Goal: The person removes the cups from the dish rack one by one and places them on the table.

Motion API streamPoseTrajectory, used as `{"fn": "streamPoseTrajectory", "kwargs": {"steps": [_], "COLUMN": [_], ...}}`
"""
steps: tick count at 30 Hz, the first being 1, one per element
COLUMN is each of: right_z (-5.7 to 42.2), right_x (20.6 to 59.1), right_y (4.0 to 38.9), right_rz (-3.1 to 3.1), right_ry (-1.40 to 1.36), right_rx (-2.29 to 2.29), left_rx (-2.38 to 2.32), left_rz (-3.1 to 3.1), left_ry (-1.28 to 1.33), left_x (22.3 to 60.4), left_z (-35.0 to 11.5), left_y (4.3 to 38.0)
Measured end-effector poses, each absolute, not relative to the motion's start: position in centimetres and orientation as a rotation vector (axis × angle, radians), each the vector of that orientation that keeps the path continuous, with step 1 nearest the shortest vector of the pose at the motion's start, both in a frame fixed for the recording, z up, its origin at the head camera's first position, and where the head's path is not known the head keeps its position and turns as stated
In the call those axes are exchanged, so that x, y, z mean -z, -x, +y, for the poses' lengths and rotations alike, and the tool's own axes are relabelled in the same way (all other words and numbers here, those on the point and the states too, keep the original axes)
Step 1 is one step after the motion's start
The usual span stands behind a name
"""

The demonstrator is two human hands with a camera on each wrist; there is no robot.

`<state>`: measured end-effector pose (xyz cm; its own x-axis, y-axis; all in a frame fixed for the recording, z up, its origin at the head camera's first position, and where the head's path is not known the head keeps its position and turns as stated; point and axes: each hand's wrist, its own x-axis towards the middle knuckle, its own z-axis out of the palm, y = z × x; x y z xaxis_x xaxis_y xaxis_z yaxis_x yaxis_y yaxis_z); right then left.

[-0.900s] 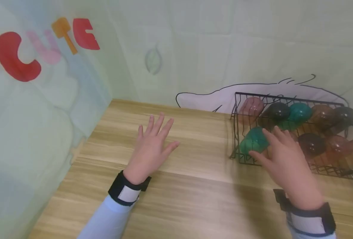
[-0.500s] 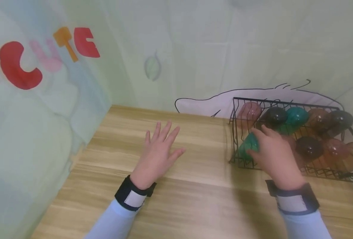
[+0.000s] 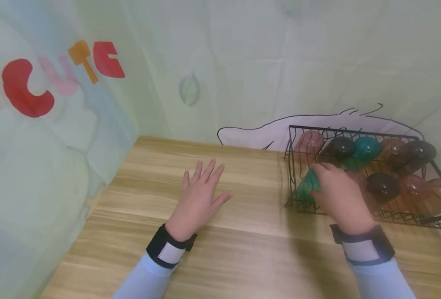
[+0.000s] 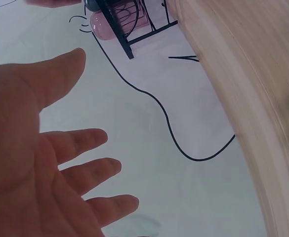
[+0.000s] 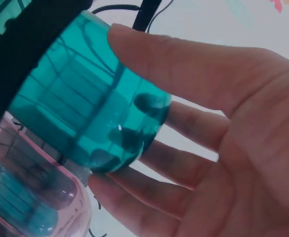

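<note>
My right hand (image 3: 341,201) reaches into the front left of a black wire rack (image 3: 293,166) and grips a clear teal cup (image 5: 80,98) that stands bottom up. In the right wrist view the thumb lies on the near side of this cup, and the fingertips show through it from behind. A clear pink cup (image 5: 80,212) is beside it, below the fingers. My left hand (image 3: 194,203) is held over the wooden table, fingers spread, holding nothing; the left wrist view shows its palm.
More upturned cups fill the rack in two rows: pink (image 3: 310,143), dark grey (image 3: 339,150), a second teal cup (image 3: 366,149), and several others to the right. The wooden table (image 3: 242,249) meets a printed cloth wall (image 3: 242,91) behind and at the left.
My right hand has moved left and closed round the teal cup, which stays in the rack. My left hand has shifted slightly right. The head view has tilted up a little.
</note>
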<state>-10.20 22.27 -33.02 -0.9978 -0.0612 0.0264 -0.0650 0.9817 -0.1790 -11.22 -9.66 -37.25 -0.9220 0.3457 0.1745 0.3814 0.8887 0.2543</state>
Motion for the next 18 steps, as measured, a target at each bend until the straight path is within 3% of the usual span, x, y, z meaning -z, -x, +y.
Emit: {"fn": "streamPoseTrajectory", "kwargs": {"steps": [18], "right_z": [21.6], "right_x": [29.3], "right_y": [7.9], "right_rz": [-2.687], "right_ry": [0.019], "right_rx": [-0.424], "left_rx": [0.502], "left_rz": [-2.862], "left_ry": [0.465], "left_x": [36.8], "left_z": [-9.9], "left_y": [11.0]}}
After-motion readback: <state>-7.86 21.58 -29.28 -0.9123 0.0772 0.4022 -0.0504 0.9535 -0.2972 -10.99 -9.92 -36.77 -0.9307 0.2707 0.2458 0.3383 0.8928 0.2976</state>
